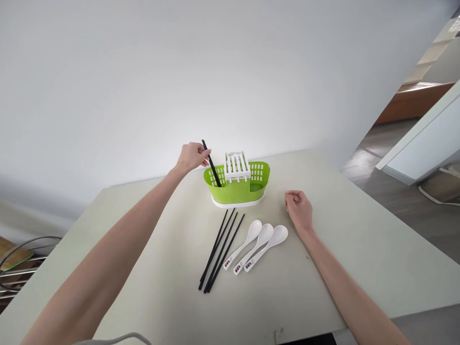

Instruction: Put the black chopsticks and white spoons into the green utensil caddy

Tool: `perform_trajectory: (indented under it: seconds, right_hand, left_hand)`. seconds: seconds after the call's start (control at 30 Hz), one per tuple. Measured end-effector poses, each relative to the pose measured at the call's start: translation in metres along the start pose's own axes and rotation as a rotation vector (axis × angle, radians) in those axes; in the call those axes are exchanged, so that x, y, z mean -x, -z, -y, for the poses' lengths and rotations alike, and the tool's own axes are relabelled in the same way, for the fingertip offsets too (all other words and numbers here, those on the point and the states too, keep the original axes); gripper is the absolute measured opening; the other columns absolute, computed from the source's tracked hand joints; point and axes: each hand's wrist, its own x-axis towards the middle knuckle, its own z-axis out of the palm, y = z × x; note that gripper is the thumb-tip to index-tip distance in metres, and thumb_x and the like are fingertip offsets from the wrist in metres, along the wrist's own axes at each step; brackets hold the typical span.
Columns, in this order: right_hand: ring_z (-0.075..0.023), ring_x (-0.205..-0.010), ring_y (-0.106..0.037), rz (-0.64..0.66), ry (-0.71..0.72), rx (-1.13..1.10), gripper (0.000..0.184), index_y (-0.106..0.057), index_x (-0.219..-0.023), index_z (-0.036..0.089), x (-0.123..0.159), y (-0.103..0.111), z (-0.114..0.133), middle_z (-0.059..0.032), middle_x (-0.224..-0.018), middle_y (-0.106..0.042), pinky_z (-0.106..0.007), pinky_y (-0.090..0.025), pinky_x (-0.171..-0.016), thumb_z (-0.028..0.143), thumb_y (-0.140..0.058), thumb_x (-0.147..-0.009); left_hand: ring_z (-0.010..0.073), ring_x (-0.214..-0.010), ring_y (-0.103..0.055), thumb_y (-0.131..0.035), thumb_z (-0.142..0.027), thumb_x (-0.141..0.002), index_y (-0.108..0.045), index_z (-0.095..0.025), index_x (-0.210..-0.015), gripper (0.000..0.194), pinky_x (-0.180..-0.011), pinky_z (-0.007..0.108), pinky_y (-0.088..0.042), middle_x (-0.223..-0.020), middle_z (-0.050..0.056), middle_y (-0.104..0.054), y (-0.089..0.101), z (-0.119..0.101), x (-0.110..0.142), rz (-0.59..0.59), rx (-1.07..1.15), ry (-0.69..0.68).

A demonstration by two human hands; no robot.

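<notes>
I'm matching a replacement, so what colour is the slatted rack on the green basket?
White: the slatted rack shows best in the head view.

Bare, pale, flat tabletop (276, 197) opens between the oval green plastic basket (233, 193) and the right hand (300, 209). The basket's right end is open above; a white slatted plastic rack (237, 177) bars its middle, the left hand (194, 156) with slim black chopsticks (213, 167) its left. Curved white spoons (265, 233) and loose chopsticks (226, 253) clutter the near middle.
</notes>
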Motion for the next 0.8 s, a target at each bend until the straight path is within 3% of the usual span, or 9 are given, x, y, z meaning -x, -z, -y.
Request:
perform_trajectory:
  seconds: [0.3,0.53,0.7,0.8]
  right_hand:
    - [-0.0170,-0.060,-0.060,0.018,-0.002,0.014,0.017,-0.064,-0.093,0.024,0.003,0.001,0.005,0.0048,-0.064,-0.064,-0.029,-0.044,-0.062,0.037,-0.064,-0.083]
    - [-0.0169,-0.059,-0.058,0.021,-0.009,0.010,0.017,-0.064,-0.092,0.024,0.006,0.002,0.008,0.0046,-0.064,-0.064,-0.029,-0.043,-0.061,0.038,-0.064,-0.082]
    - [-0.0170,-0.059,-0.058,0.023,-0.008,0.013,0.020,-0.064,-0.093,0.024,0.006,0.002,0.008,0.0036,-0.066,-0.065,-0.029,-0.044,-0.061,0.040,-0.065,-0.082]
    - [-0.0171,-0.061,-0.059,0.019,-0.002,0.023,0.020,-0.065,-0.093,0.023,0.006,0.003,0.009,0.0033,-0.066,-0.065,-0.029,-0.044,-0.062,0.040,-0.065,-0.082]
  left_hand:
    - [0.0186,-0.055,-0.072,-0.069,-0.031,-0.095,-0.065,-0.015,-0.071,0.029,-0.061,0.030,-0.056,-0.079,0.010,-0.077,-0.007,0.002,0.008,-0.044,-0.035,-0.019]
    - [0.0156,-0.058,-0.072,-0.063,-0.043,-0.100,-0.068,-0.015,-0.094,0.029,-0.059,0.026,-0.055,-0.087,0.008,-0.077,0.000,0.009,0.020,-0.071,-0.093,0.020]
    - [0.0127,-0.056,-0.067,-0.054,-0.053,-0.103,-0.057,-0.019,-0.096,0.035,-0.058,0.025,-0.053,-0.088,0.004,-0.072,0.001,0.021,0.045,-0.208,-0.068,0.052]
    - [0.0129,-0.053,-0.065,-0.050,-0.057,-0.103,-0.054,-0.021,-0.094,0.038,-0.059,0.027,-0.052,-0.084,0.002,-0.071,-0.001,0.032,0.069,-0.191,-0.078,0.101]
